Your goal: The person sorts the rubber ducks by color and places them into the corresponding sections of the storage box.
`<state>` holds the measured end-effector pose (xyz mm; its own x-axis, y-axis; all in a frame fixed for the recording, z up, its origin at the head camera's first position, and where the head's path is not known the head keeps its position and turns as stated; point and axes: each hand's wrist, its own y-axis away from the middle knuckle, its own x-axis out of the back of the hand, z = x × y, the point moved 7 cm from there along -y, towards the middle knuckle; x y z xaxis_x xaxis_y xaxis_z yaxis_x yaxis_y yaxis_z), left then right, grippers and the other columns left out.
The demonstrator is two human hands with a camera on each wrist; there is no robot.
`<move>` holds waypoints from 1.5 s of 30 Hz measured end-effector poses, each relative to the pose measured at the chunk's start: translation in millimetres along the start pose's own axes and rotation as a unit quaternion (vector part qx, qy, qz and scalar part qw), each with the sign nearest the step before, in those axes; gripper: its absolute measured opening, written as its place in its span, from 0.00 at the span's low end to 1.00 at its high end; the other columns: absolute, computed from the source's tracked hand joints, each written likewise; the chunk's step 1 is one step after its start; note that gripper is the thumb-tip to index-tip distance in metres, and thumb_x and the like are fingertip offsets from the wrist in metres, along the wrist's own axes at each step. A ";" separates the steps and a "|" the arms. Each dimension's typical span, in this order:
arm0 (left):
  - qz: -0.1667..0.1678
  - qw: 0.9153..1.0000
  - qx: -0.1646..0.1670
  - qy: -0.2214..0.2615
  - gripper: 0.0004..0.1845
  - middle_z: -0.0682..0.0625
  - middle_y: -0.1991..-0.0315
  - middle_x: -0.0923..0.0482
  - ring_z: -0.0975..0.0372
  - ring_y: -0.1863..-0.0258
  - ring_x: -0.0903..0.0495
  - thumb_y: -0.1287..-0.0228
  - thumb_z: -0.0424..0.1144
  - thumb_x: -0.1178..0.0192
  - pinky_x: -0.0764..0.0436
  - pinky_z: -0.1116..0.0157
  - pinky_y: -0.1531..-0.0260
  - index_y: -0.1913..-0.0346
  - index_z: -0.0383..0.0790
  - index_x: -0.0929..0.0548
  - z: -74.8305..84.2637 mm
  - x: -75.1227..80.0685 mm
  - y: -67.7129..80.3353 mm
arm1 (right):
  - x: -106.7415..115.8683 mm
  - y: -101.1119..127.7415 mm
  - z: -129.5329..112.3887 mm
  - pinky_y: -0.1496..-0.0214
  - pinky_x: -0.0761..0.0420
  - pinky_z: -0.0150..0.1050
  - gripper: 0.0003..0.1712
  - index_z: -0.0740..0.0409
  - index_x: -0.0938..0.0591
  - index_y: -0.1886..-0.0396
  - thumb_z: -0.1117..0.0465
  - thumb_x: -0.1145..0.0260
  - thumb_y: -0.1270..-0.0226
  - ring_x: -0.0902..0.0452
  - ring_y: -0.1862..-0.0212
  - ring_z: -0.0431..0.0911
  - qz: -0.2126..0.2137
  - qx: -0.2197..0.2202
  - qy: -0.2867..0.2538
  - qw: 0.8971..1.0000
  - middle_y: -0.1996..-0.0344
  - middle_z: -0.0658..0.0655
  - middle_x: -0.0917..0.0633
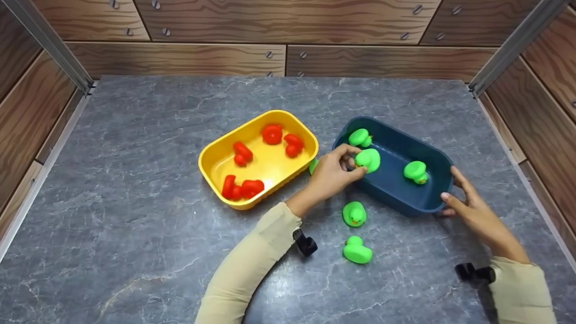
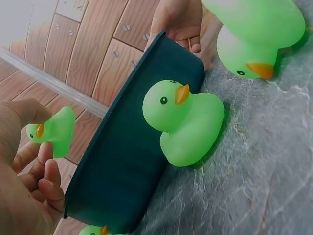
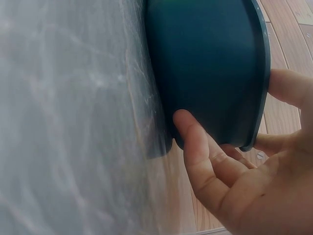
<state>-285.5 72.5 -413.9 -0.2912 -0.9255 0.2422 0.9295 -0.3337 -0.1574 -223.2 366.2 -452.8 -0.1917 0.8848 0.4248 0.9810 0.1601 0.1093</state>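
My left hand (image 1: 332,172) pinches a green rubber duck (image 1: 370,160) between thumb and fingers, over the near-left rim of a dark blue bin (image 1: 400,200). In the left wrist view this held duck (image 2: 62,132) shows its orange beak. At the bin's right end my right hand (image 1: 474,211) grips the wall, fingers spread about the rim and outer side. Inside the bin lie two green ducks, one at the far left (image 1: 359,137) and one toward the right (image 1: 415,172). On the table before it are a green duck (image 1: 354,214) and another nearer one (image 1: 357,251).
A yellow bin (image 1: 210,186) holding several red ducks (image 1: 252,188) stands left of the blue one. Partly behind my left hand, a green duck (image 1: 312,166) shows beside the yellow bin. Wood-patterned panels (image 1: 288,22) bound the grey marbled table (image 1: 135,216).
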 end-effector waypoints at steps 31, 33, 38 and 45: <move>-0.005 0.997 -0.005 -0.074 0.19 0.47 0.63 0.20 0.68 0.72 0.28 0.39 0.44 0.34 0.29 0.76 0.71 0.46 0.47 0.21 5.7 -6.5 -2.3 | 0.3 1.1 -0.5 0.61 0.20 0.24 0.42 0.53 0.66 0.22 0.59 0.51 0.23 0.24 0.64 0.29 -0.001 -0.005 0.015 1.000 0.33 0.74 0.54; -0.006 0.998 -0.007 -0.070 0.19 0.47 0.63 0.20 0.68 0.71 0.28 0.39 0.43 0.34 0.29 0.76 0.70 0.46 0.46 0.21 6.7 -5.7 -1.1 | 0.1 1.0 -0.4 0.61 0.20 0.24 0.42 0.53 0.66 0.22 0.59 0.51 0.23 0.24 0.63 0.29 -0.001 -0.005 0.014 1.000 0.33 0.74 0.54; -0.011 0.998 -0.011 -0.054 0.19 0.50 0.65 0.21 0.68 0.72 0.29 0.40 0.43 0.33 0.29 0.76 0.71 0.47 0.44 0.21 7.9 -4.9 1.8 | -1.0 0.7 -1.7 0.62 0.20 0.24 0.42 0.54 0.66 0.22 0.61 0.51 0.23 0.24 0.63 0.29 -0.003 0.006 0.002 1.000 0.34 0.72 0.53; -0.021 0.999 -0.009 -0.034 0.18 0.49 0.64 0.22 0.69 0.73 0.30 0.40 0.42 0.33 0.29 0.77 0.72 0.48 0.45 0.21 8.7 -5.8 5.4 | -1.4 0.5 -2.6 0.62 0.20 0.24 0.42 0.54 0.66 0.22 0.61 0.51 0.23 0.24 0.62 0.29 -0.005 0.010 0.004 1.000 0.34 0.72 0.53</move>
<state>-276.8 77.6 -407.8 -0.3126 -0.8967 0.3136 0.9123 -0.3753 -0.1638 -222.5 363.9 -450.9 -0.2024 0.8796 0.4305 0.9793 0.1783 0.0960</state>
